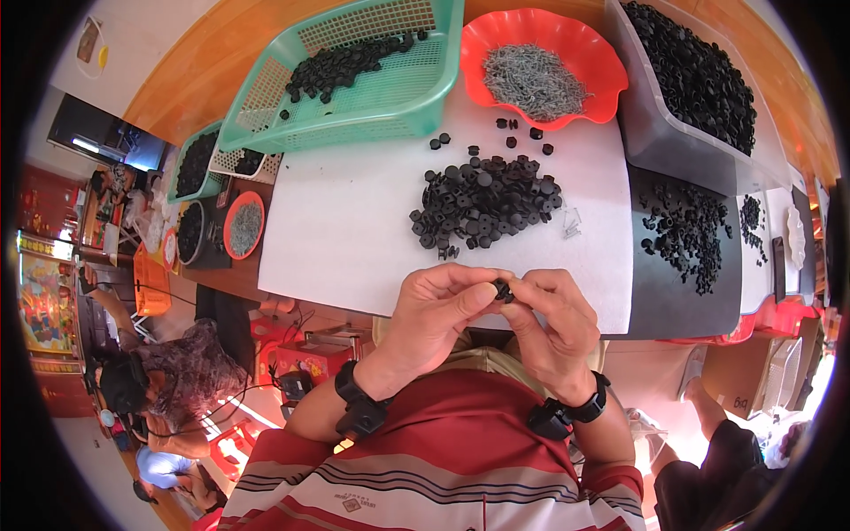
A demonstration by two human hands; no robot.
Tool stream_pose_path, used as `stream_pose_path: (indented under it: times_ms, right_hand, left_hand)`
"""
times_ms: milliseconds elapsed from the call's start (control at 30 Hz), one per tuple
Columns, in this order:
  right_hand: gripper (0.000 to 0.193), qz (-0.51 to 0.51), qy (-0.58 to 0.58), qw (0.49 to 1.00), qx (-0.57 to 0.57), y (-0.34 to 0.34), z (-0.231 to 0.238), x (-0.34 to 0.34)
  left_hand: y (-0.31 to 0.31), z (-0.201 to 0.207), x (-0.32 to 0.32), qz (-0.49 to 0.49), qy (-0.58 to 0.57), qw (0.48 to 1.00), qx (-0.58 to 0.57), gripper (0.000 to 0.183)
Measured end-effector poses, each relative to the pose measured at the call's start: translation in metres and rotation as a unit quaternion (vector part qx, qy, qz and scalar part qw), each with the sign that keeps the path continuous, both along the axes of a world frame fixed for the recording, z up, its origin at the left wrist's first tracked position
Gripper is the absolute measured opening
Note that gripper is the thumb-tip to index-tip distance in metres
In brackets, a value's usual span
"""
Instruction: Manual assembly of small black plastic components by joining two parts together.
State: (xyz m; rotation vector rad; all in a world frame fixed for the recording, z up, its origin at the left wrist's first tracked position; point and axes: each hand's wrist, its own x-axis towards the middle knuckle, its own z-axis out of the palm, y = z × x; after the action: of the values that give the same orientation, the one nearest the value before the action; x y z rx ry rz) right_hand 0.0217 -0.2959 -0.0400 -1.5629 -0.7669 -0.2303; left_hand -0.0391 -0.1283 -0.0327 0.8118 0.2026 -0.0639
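Between the fingertips of my left hand [434,310] and my right hand [551,323] is a small black plastic part [503,288], pinched from both sides just over the table's near edge. Fingers cover most of it, so its full shape is hidden. Just beyond my hands, a heap of small black knob-like parts [485,203] lies on the white sheet [345,212]. A few thin metal pins [571,223] lie to the right of that heap.
At the back stand a green basket [354,124] with black parts, a red scalloped bowl [611,80] of metal pins and a clear bin [673,150] of black parts. Loose black pieces [686,234] cover a dark mat on the right. Other people sit left and right.
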Motion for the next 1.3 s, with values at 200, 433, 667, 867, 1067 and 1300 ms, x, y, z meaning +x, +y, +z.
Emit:
stream_pose_path:
  times_ms: [200,433,667,867,1067,1300]
  right_hand:
    - [0.038,-0.004,-0.02,1.0,0.007,0.0,-0.001,0.001]
    - [0.039,-0.018,-0.043,0.999,-0.011,-0.001,-0.003,0.0]
    - [0.039,-0.031,-0.061,0.997,-0.017,-0.001,-0.005,-0.001]
    - [0.04,-0.037,-0.072,0.997,-0.018,-0.002,-0.006,-0.001]
    - [0.038,-0.032,-0.065,0.997,-0.026,-0.004,-0.004,0.0]
    - [0.031,-0.023,-0.055,0.998,-0.016,-0.005,-0.002,0.001]
  left_hand:
    - [-0.005,0.003,0.0,0.009,-0.005,1.0,-0.002,0.019]
    - [-0.008,0.004,-0.001,0.016,-0.014,1.0,0.001,0.019]
    - [-0.011,0.006,-0.003,0.026,-0.01,0.998,0.055,0.02]
    - [-0.011,0.005,-0.003,0.03,-0.035,0.993,0.107,0.021]
    - [-0.01,0.005,-0.005,0.029,-0.043,0.991,0.121,0.02]
    - [-0.013,0.007,-0.003,0.029,-0.044,0.992,0.116,0.021]
